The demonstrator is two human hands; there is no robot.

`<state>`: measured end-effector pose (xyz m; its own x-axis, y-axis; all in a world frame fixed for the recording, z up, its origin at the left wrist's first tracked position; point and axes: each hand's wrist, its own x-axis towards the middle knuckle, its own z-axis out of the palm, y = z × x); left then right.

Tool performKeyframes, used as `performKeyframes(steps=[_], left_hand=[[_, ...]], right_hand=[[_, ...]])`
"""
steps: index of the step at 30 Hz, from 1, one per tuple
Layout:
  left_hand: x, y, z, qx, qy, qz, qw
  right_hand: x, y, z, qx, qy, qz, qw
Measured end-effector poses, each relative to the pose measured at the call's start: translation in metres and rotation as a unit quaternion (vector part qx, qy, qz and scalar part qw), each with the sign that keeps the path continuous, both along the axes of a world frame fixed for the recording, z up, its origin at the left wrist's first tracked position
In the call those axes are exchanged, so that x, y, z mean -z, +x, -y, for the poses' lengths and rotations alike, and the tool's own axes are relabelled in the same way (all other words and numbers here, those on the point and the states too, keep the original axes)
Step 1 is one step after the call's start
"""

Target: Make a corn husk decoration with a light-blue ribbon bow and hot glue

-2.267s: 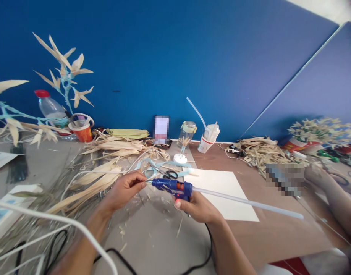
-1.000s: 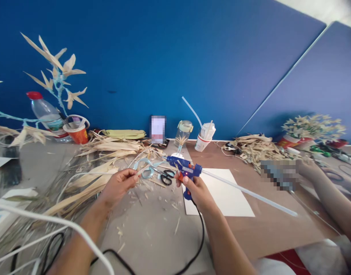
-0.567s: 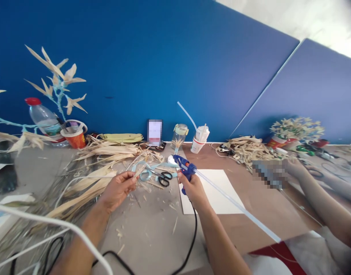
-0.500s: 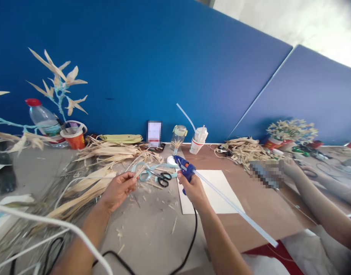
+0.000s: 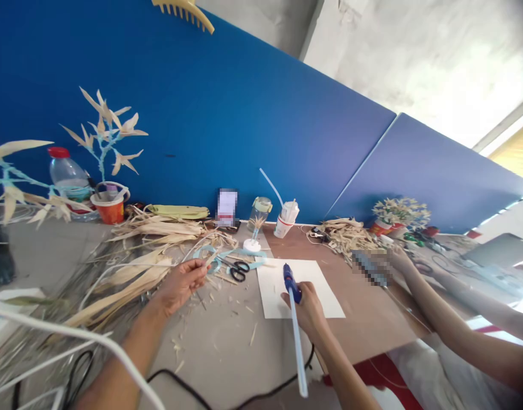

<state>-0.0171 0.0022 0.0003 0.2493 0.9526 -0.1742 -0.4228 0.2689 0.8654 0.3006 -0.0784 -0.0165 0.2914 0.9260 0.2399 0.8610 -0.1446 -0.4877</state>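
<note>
My right hand (image 5: 307,310) grips a blue hot glue gun (image 5: 290,280) over a white sheet of paper (image 5: 299,287). Its nozzle points away from me, and a long clear glue stick (image 5: 298,347) juts back toward me. My left hand (image 5: 183,283) pinches a thin dried leaf strip (image 5: 210,261) above the grey tabletop (image 5: 227,347), just left of black-handled scissors (image 5: 238,269) and a pale blue ribbon (image 5: 227,254).
Dried husks (image 5: 137,267) are heaped to the left, by a red cup (image 5: 110,208) and a plastic bottle (image 5: 69,176). A jar (image 5: 259,213) and a paper cup (image 5: 285,219) stand at the blue partition (image 5: 201,114). Another person's arms (image 5: 449,324) reach in at right. A black cord (image 5: 244,396) runs near me.
My right hand swung the glue gun away from my left hand and down over the white paper, so the glue stick now points back at me. The camera tilted up.
</note>
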Motion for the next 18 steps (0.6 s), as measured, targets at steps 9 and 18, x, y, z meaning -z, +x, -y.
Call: performKeyframes(steps=[9, 18], left_hand=[[-0.001, 0.000, 0.001, 0.002, -0.005, -0.002, 1.000], [0.005, 0.003, 0.004, 0.052, 0.027, -0.023, 0.998]], right_hand=[[0.015, 0.004, 0.002, -0.026, -0.098, 0.037, 0.994], [-0.037, -0.035, -0.013, -0.113, 0.014, -0.288, 0.951]])
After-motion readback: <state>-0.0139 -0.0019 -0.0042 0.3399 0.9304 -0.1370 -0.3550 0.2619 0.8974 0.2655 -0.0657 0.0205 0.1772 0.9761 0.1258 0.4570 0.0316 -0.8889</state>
